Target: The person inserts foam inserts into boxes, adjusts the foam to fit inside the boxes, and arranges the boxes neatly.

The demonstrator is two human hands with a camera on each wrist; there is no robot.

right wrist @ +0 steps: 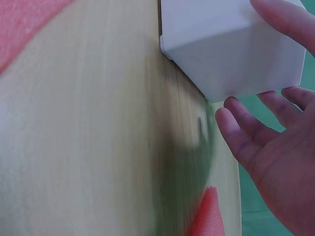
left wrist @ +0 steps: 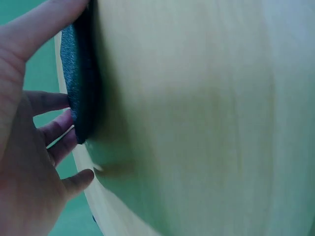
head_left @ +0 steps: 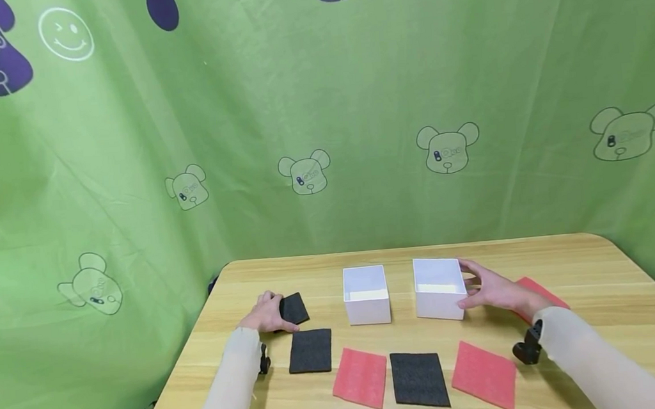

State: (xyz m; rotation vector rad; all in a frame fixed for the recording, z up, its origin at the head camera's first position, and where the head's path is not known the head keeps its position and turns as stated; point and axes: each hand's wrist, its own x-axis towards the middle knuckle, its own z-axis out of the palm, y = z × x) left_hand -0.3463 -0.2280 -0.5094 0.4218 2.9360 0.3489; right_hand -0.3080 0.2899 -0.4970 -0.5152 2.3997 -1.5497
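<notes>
At the left of the table, my left hand pinches a black foam square at its edges. In the left wrist view the foam sheet lies between the thumb and the fingers, with the little finger apart from it. My right hand grips the right side of an open-topped white box, thumb at the front and fingers behind. The right wrist view shows that box with the thumb across one face and fingertips along another. Nothing can be seen inside the box's visible part.
A second white box stands left of the gripped one. Nearer me lie black squares and red squares. Another red square is partly hidden under my right forearm. A green curtain hangs behind the wooden table.
</notes>
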